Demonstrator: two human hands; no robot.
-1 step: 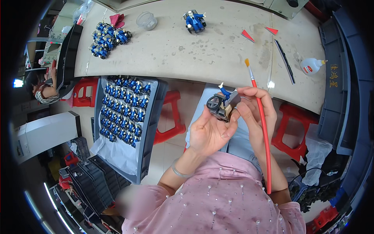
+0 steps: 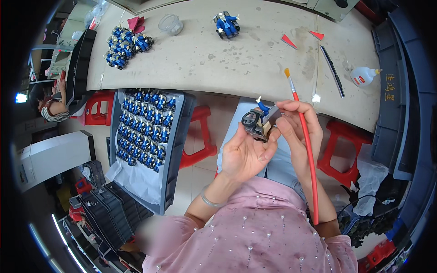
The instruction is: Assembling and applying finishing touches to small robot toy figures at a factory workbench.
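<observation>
Figurine (image 2: 259, 123) is sitting in the left hand (image 2: 241, 157), thumb and fingers gripping it, near the edge of the table (image 2: 182, 59). The right hand (image 2: 293, 136) is gripping the brush (image 2: 309, 157), its fingertips lying at the figurine's right side; whether they are touching it, I cannot tell. At left, a tray (image 2: 178, 132) is holding rows of others (image 2: 157, 114).

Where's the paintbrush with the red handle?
In the head view, the red-handled paintbrush is right of centre, held in the right hand, its bristles toward the table; the blue-suited figurine is just left of it.
</observation>
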